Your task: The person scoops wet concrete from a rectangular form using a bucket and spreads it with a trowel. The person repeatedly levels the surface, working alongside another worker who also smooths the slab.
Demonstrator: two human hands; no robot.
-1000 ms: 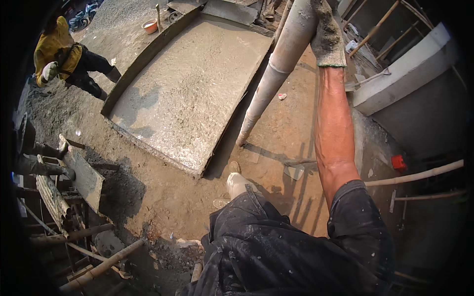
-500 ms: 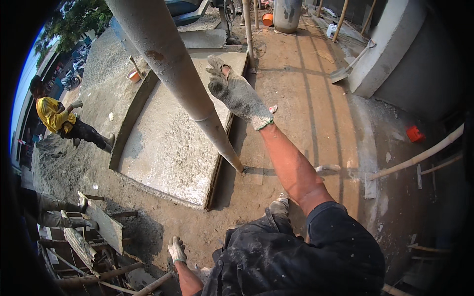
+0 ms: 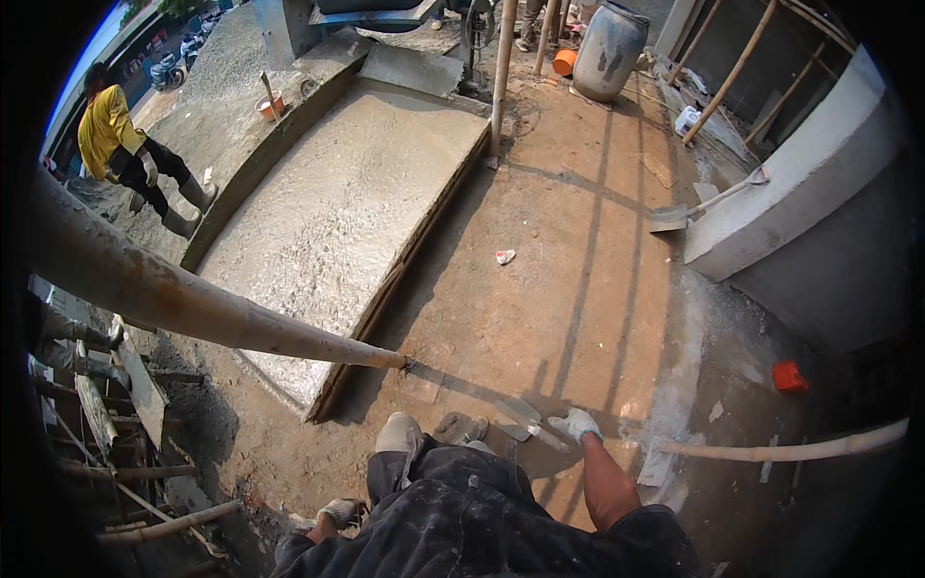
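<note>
Right hand [image 3: 575, 425], in a pale glove, reaches low over the ground at the lower right, and from my end of the feed I make it out as small and washed out by sunlight. Its fingers point toward the handle of a trowel [image 3: 532, 426], just beside it; I cannot tell whether they touch it, nor how wide the grip stands. The trowel is low over the packed earth [image 3: 578, 270], ahead of the boots, its outline muddled by shadows around it.

I find the left hand [image 3: 342, 512], also gloved, beside the dark trousers [image 3: 448, 496] at the bottom. Its fingers are too blurred for me to read, so I cannot say whether it is spread, closed or holding something.

A thick pole [image 3: 241, 323] slants across from the left, its near end lost in the dark rim, and hides part of the wet concrete [image 3: 318, 222] and its form. Beyond that, I see a person in yellow [image 3: 109, 130] at the left. Lower down, another person's legs [image 3: 82, 354] show, the body cut off. At the top, a drum [image 3: 609, 53] stands near an orange bucket [image 3: 565, 62] I see only in part.
</note>
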